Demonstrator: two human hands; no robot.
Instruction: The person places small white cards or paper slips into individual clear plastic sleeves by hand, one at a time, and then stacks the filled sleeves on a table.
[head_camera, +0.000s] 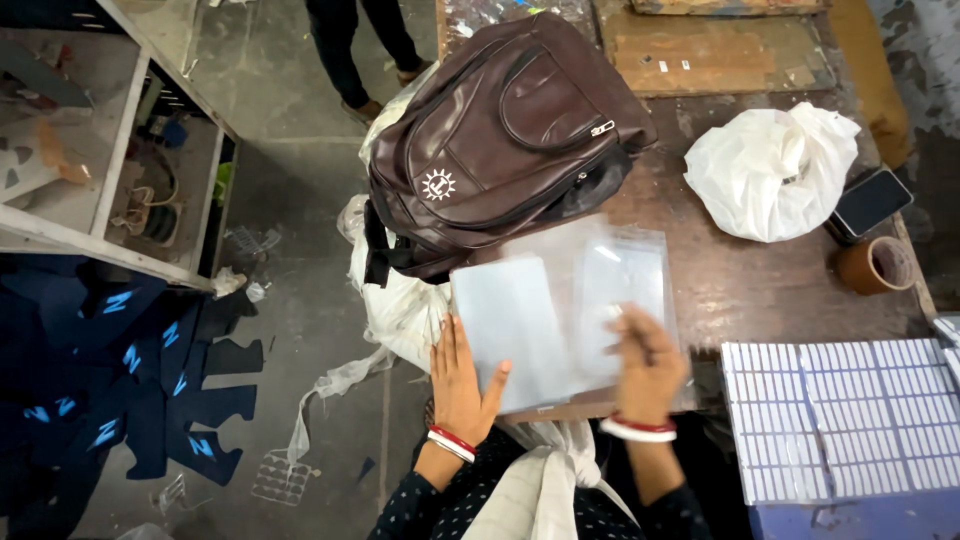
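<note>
On the tabletop (760, 290) we find the backpack (500, 130) at the left edge, reaching toward the far side. Before it, at the near edge, lie the plastic sleeves (560, 310), with our left hand (462, 385) on their left part and our right hand (648, 365) on their right part. Right of the backpack sits the crumpled bag (770, 170); further right, at the right edge, lie the phone (870, 200) and the tape roll (875, 265). The stacked sheets (840, 415) fill the near right corner.
</note>
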